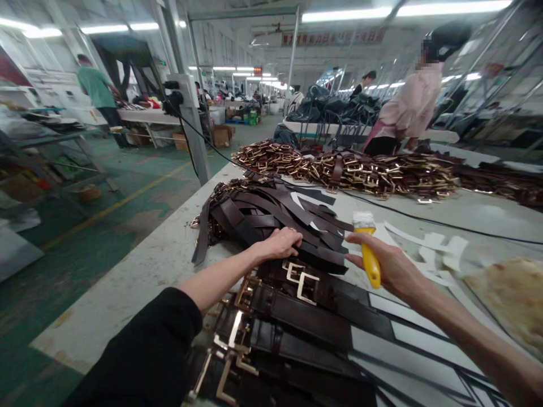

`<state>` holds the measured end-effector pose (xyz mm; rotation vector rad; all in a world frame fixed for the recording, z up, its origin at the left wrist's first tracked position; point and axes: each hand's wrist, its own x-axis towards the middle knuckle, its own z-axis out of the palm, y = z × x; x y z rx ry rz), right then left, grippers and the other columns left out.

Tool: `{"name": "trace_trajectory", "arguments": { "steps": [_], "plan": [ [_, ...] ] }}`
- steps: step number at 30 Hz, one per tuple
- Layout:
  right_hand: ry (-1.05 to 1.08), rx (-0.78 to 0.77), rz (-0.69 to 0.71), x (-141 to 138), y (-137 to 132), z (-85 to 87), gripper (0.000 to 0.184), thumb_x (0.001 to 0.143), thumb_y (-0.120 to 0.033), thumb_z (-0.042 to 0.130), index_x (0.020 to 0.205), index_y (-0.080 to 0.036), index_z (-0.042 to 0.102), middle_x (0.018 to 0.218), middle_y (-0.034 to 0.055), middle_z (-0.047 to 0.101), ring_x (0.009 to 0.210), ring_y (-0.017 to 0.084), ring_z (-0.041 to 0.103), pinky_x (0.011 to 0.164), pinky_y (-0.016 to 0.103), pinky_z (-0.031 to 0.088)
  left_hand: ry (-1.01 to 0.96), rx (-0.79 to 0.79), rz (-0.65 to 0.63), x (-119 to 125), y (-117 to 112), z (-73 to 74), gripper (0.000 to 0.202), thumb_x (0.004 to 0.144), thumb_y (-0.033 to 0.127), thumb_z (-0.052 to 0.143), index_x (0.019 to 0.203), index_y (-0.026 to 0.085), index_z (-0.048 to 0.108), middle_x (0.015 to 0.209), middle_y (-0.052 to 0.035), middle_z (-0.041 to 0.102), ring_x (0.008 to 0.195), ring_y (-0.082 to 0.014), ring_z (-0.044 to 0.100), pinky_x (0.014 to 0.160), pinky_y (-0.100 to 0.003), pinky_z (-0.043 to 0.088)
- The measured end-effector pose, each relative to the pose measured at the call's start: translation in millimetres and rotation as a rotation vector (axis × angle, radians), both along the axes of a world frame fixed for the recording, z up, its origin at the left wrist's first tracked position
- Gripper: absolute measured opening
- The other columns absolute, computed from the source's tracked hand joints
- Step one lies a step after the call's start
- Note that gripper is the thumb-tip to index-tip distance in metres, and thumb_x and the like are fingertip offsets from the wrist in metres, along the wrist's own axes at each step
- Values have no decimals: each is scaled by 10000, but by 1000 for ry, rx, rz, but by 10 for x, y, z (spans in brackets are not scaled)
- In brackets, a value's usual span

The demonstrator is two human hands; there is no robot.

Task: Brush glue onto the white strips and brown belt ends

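Dark brown belts with gold buckles [292,316] lie in a row closest to us on the worktable [139,271], and the left hand [280,243] presses flat, fingers loosely spread, on the heap of belt straps [271,215] just beyond them. Right beside it, the right hand [390,265] is wrapped around the yellow handle of a paintbrush [368,249], bristles pointing up. Farther along the table a person in pink [411,107] stands by a long pile of buckled belts [360,169].

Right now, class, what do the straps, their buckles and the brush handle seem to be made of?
Straps: probably leather or imitation, dark brown with a smooth sheen. Buckles: metal, polished gold-toned glint. Brush handle, held in the right hand: likely plastic, glossy yellow.
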<state>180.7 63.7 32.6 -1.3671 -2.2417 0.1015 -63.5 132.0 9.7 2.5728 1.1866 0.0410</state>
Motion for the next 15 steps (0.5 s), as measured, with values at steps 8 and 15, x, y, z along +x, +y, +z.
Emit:
{"name": "trace_trajectory", "arguments": {
  "steps": [8, 15],
  "plan": [
    [-60, 7, 183, -292, 186, 399, 321, 826, -461, 535, 1038, -222, 567, 746, 36, 618, 617, 192, 571, 600, 309, 434, -256, 225, 1, -22, -57, 429, 23, 804, 178, 548, 784, 189, 549, 751, 3, 597, 729, -154, 549, 650, -238, 376],
    [-339, 318, 216, -272, 71, 852, 349, 799, -93, 309, 956, -175, 610, 596, 45, 567, 482, 158, 500, 460, 263, 335, -714, 78, 26, 13, -59, 468, 310, 754, 146, 604, 1056, 167, 538, 866, -1, 646, 799, -136, 591, 759, -241, 438]
  ]
}}
